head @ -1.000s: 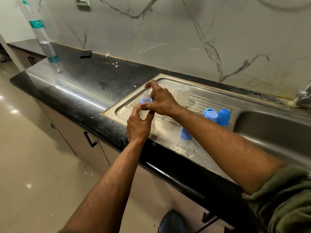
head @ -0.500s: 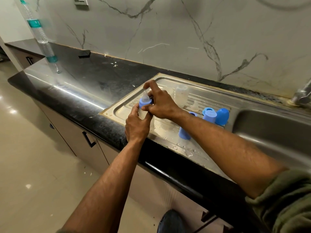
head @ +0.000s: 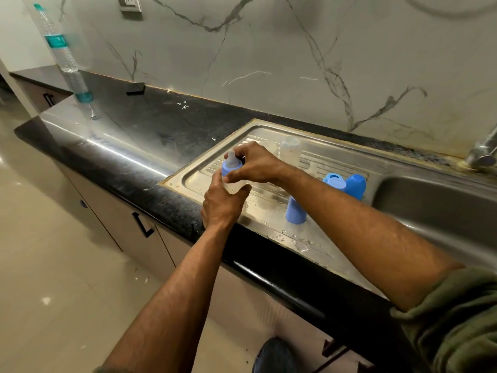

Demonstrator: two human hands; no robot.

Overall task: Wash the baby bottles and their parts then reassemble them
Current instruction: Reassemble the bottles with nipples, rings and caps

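Above the steel drainboard (head: 317, 162): left hand (head: 220, 205) with grip clamped round the clear bottle (head: 233, 186); right hand (head: 255, 164) with grip pinching its blue collar (head: 230, 166) below the teat (head: 231, 154).

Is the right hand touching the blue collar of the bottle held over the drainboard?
Touching. The head view shows the right hand with fingers curled round the blue collar, while the left hand grips the clear bottle below.

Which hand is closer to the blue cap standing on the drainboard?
Right. The right hand grips the collar of the bottle, left of the blue cap; the left hand, holding the bottle's body, sits farther left.
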